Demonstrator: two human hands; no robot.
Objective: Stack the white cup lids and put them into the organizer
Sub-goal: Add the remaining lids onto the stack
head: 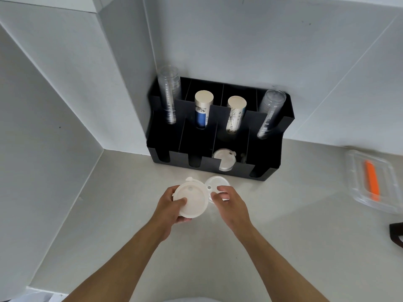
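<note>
My left hand [172,209] grips a stack of white cup lids [192,200] just above the counter, thumb on top. My right hand [229,202] pinches the edge of another white lid [214,184] that lies beside the stack, to its right. A black organizer [270,171] stands against the wall behind them. In its front row, the third slot from the left holds a few white lids [224,159]. The other front slots look dark and empty.
The organizer's back slots hold two stacks of clear cups [169,94] [270,114] and two stacks of paper cups [201,110] [235,114]. A clear plastic box with an orange item [373,182] sits at the right. A dark object [395,235] pokes in at the right edge.
</note>
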